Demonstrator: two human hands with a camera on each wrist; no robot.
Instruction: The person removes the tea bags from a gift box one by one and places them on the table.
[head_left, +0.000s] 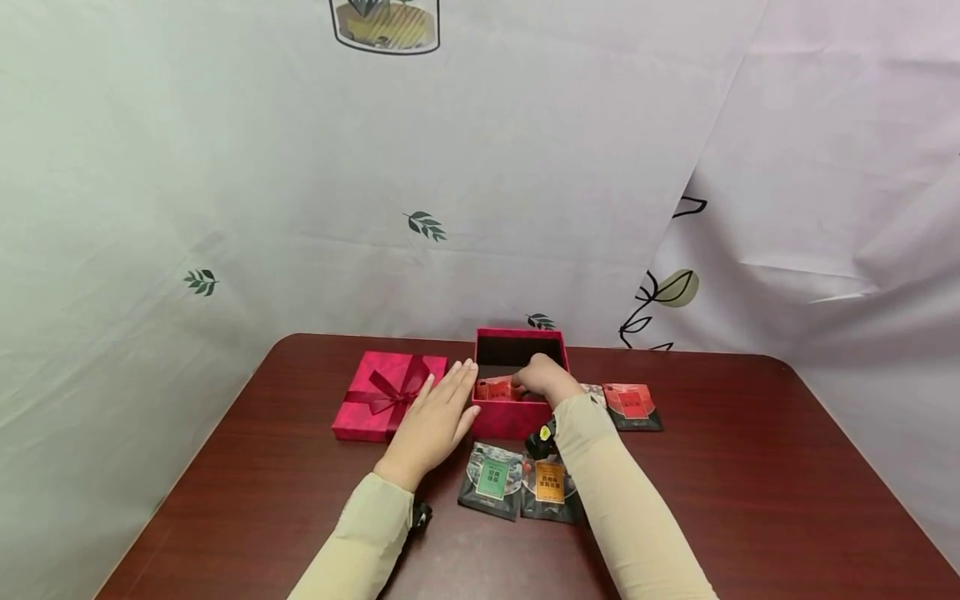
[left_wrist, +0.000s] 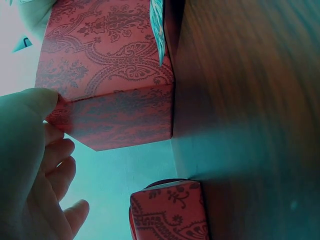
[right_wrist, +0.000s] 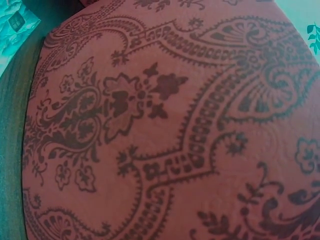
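An open red patterned gift box (head_left: 510, 421) stands at the table's back. My left hand (head_left: 431, 425) lies along its left side with fingers nearly straight; in the left wrist view the thumb touches the box's corner (left_wrist: 62, 100). Over the front wall my right hand (head_left: 551, 379) reaches into the box. Its bent fingers pinch the right end of a red tea sachet (head_left: 497, 389) inside; the fingertips are partly hidden. The right wrist view is filled by the box's wall (right_wrist: 150, 125), and the hand does not show there.
The red lid (head_left: 375, 396) with a ribbon bow lies left of the box. A green-labelled sachet (head_left: 491, 479) and an orange-labelled sachet (head_left: 550, 483) lie in front. A red sachet (head_left: 633, 407) and a partly hidden pale one (head_left: 595, 392) lie to the right.
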